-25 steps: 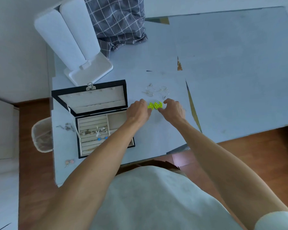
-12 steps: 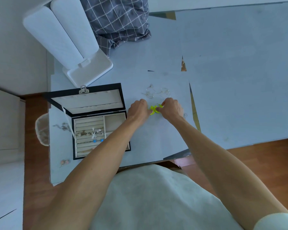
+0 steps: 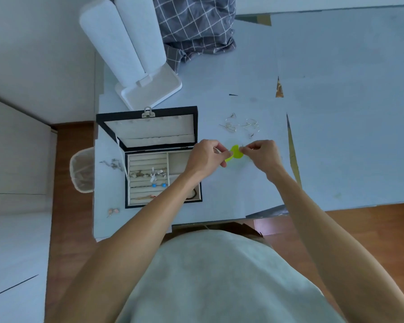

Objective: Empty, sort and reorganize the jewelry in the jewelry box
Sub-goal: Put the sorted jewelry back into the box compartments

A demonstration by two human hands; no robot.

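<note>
A black jewelry box (image 3: 149,113) stands open on the pale table (image 3: 336,136), its cream tray holding several small earrings and two blue beads (image 3: 158,185). Just right of the box, my left hand (image 3: 204,158) and my right hand (image 3: 261,153) both pinch a pair of yellow-green earrings (image 3: 236,153) held between them above the table. A cluster of thin wire earrings (image 3: 241,125) lies on the table just beyond my hands.
A white folding stand (image 3: 138,50) sits behind the box, with a checked grey cloth (image 3: 196,24) beside it. Small jewelry pieces lie left of the box (image 3: 113,163) and near the front edge (image 3: 113,211). A mesh bin (image 3: 83,170) stands on the floor at left.
My hands have drawn the two yellow-green earrings together and lifted them slightly; they now overlap between my fingertips. The view has shifted a little.
</note>
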